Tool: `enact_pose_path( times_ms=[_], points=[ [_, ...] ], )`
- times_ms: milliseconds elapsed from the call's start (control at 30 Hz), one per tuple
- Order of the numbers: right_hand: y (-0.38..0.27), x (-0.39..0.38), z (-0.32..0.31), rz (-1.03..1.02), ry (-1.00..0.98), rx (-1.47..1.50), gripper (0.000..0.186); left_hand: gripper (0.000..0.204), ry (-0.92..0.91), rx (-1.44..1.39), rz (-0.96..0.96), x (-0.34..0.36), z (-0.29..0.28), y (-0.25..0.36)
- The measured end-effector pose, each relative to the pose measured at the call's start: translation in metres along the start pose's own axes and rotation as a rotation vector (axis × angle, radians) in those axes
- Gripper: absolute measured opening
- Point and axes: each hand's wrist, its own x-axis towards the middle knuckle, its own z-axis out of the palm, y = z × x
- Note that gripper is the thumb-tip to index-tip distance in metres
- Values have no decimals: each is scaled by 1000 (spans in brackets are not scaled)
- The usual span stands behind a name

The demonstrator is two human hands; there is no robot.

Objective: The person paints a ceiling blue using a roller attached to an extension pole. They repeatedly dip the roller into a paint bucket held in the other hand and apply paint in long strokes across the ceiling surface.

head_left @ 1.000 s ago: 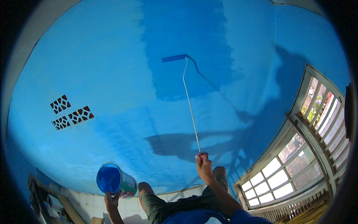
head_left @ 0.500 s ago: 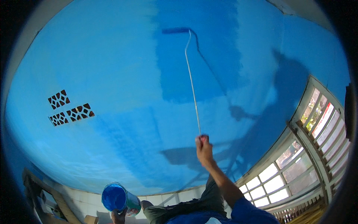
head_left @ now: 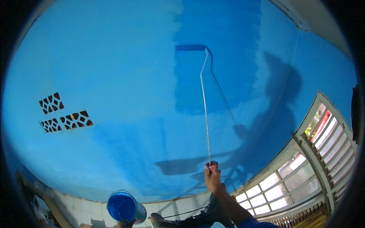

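In my right hand (head_left: 213, 178) is the red grip of a long-handled paint roller (head_left: 205, 110), the fingers wrapped round it. Its blue roller sleeve (head_left: 190, 48) lies against the wall, at the left edge of a darker patch of paint (head_left: 232, 83). At the bottom, my left hand (head_left: 124, 223) grips the near rim of a bucket (head_left: 140, 214), only its fingers in sight. The bucket is tilted so that the blue paint (head_left: 121, 205) inside shows.
Pierced vent blocks (head_left: 65, 116) are set in the light blue wall (head_left: 125, 68) at left. A barred window (head_left: 296, 171) stands at right. White tiles (head_left: 78, 205) run along the wall's foot. My leg (head_left: 190, 217) shows below, and shadows fall across the wall.
My right hand has come down, and the roller sleeve has moved lower along the wall. The view has shifted a little. My left hand still holds the bucket.
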Motion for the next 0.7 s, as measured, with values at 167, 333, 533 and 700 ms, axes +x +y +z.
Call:
enact_pose_path(
  times_ms=[167,333,533,700],
  points=[
    [-32,58,-4,-89,53,71,32,58,-85,72,-8,46,20,33],
    [-69,96,-4,-62,93,-12,34,57,-161,228,66,76,44,72],
    [-130,137,-17,-58,104,122,33,54,-185,396,162,79,64,124],
    [-177,169,-28,-78,79,147,34,53,-181,508,212,64,64,156]
  ],
)
